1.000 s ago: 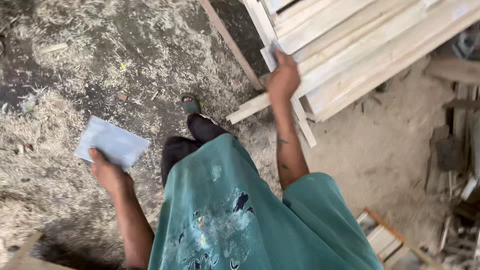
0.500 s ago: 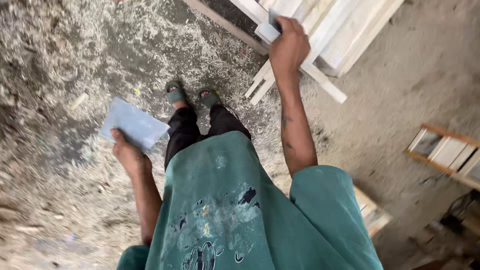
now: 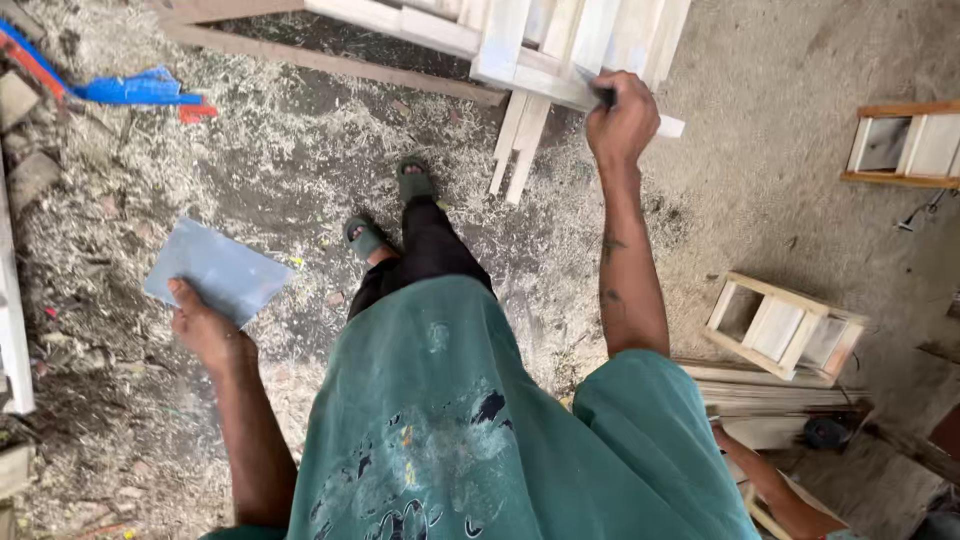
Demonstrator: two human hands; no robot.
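Pale planed wooden slat [image 3: 560, 90], long and flat: upper centre of the frame, lying across a stack of similar pale wooden boards [image 3: 590, 30] on the ground. The right hand [image 3: 622, 122] is closed around the slat near its right end, fingers wrapped over it, with a small dark object pinched in the same grip; what that object is cannot be told.

Blue-grey rectangular sheet [image 3: 218, 270], thin and flat: left of centre. The left hand [image 3: 205, 330] grips it by the lower corner, thumb on top, the sheet tilted up and away from the body.

Teal paint-stained shirt [image 3: 450, 440]: lower centre, worn by the person. Two feet in green sandals [image 3: 412, 182] stand on the ground just below the stack.

Loose wood shavings [image 3: 120, 200]: spread over the dirt floor, thickest at left and around the feet.

Blue plastic scrap [image 3: 140, 88]: upper left, beside a small red piece.

Small open wooden frame [image 3: 785, 325] with slatted sides: right of centre, on bare ground. A second frame [image 3: 905, 140] of the same kind: upper right edge.

Another person's forearm [image 3: 775, 485]: lower right corner, near flat boards.
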